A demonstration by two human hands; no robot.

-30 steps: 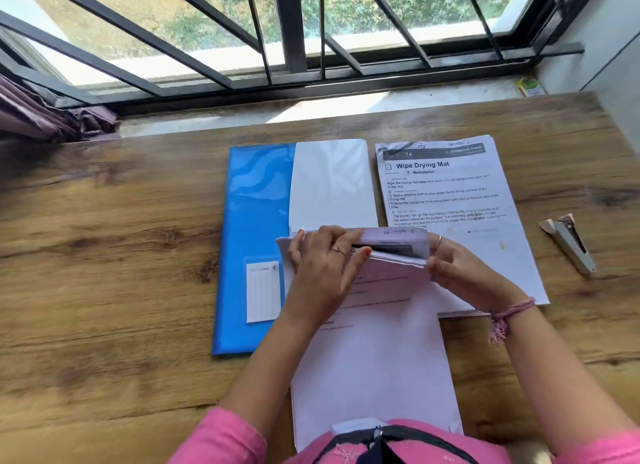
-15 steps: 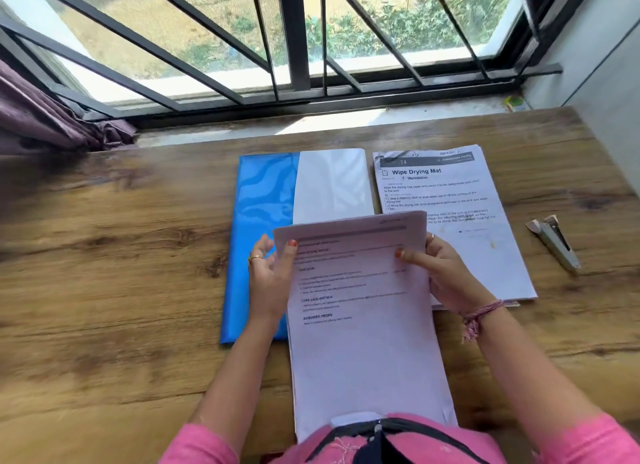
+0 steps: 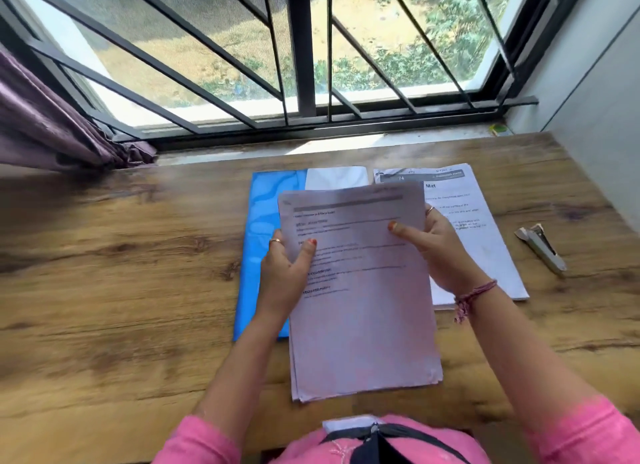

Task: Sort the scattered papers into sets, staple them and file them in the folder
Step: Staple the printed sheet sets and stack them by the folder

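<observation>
Squaring a set of papers [image 3: 360, 307] before stapling.
Left hand [image 3: 285, 269] and right hand [image 3: 438, 252] pinch its side edges, lifting it above the blue folder [image 3: 266, 228], probably to align the sheets.

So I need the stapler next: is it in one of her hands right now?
No, the stapler lies on the table to the right, while both the left hand and right hand hold the paper stack.

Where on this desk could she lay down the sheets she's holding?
Bare wood lies left of the blue folder, out to the curtain, and a narrower strip between the printed pages and the stapler. The middle is crowded: folder, pages and both hands.
</observation>
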